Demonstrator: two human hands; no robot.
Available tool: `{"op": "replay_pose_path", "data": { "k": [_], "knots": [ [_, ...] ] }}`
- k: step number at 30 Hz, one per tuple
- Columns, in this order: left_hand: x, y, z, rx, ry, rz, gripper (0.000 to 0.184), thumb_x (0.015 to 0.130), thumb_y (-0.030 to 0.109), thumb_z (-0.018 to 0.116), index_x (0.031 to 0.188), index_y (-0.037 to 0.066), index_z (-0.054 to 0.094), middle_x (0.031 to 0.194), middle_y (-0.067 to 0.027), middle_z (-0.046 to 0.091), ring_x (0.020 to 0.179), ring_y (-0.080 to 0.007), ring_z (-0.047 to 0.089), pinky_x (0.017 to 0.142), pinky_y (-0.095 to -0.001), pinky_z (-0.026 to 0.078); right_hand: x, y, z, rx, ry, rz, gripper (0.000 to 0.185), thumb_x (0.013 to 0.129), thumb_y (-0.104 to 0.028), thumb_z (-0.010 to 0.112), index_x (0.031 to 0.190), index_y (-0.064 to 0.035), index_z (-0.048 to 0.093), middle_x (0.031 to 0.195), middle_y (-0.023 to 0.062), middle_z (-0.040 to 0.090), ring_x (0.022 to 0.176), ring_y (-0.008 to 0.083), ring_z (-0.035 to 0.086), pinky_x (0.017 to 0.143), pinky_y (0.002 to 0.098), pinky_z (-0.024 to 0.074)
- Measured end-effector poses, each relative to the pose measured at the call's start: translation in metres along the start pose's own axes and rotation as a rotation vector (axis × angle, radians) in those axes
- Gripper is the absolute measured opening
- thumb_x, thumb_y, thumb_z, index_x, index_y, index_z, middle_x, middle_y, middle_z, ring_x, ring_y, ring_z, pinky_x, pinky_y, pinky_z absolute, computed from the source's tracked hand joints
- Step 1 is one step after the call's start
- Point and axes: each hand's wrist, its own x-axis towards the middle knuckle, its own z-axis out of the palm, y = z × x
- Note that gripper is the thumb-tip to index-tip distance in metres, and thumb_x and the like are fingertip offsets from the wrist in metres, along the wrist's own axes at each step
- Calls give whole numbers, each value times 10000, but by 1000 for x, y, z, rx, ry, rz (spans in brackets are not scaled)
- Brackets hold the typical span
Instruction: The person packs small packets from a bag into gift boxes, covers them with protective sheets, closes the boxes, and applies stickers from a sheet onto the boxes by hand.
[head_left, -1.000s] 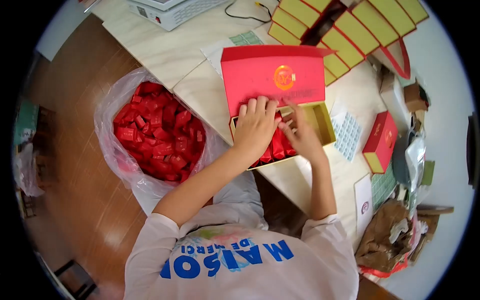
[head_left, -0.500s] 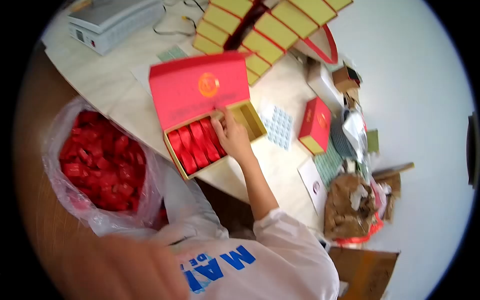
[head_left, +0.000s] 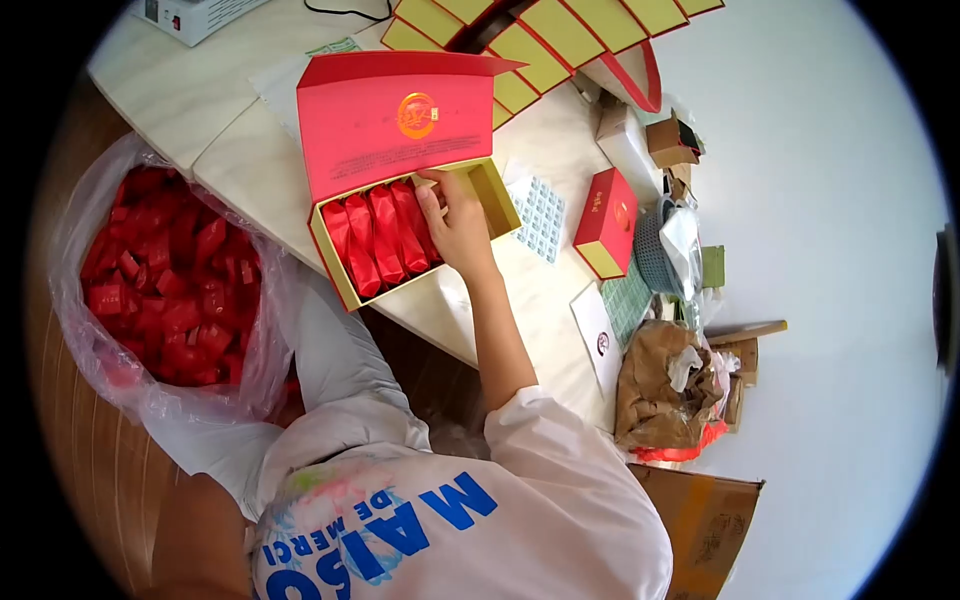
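Observation:
My right hand (head_left: 458,228) is inside the open red and yellow box (head_left: 508,212) on the table. Its curled fingers and thumb press at the upper end of the rightmost red foil packet (head_left: 412,222). Several such packets stand side by side in the left part of the box, while bare yellow interior shows to the right of the hand. The lid (head_left: 400,115), printed with a gold emblem, is raised at the back. Only part of my left arm (head_left: 200,535) shows at the lower left; its hand is out of sight.
A clear plastic bag (head_left: 75,290) full of red packets stands left of my legs. Several yellow-sided boxes (head_left: 560,40) are stacked at the back. Right of the open box are a sticker sheet (head_left: 541,220), a closed red box (head_left: 606,222) and a brown paper bag (head_left: 655,390).
The whole view has shifted, so things sit higher and slightly left. My blurred left hand has left the lower left. My right hand stays at the packets in the box.

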Motion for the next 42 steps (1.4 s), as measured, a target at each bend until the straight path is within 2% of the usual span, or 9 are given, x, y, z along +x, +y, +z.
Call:
{"op": "replay_pose_path", "data": {
  "k": [7, 42],
  "knots": [
    [-3, 7, -5, -3, -2, 27, 158, 901, 101, 576, 1031, 46, 507, 977, -37, 532, 864, -143, 511, 789, -273, 403, 0, 3, 2, -6, 4, -20, 254, 931, -235, 565, 1024, -5, 621, 840, 185, 653, 667, 308, 614, 629, 369, 479],
    [-8, -4, -10, 2, -14, 36, 312, 914, 127, 569, 1192, 29, 466, 1135, -73, 529, 1032, -163, 515, 895, -309, 414, -2, 2, 1, 10, 17, -19, 251, 927, -233, 567, 983, 6, 621, 835, 200, 644, 672, 324, 620, 623, 382, 483]
  ]
}}
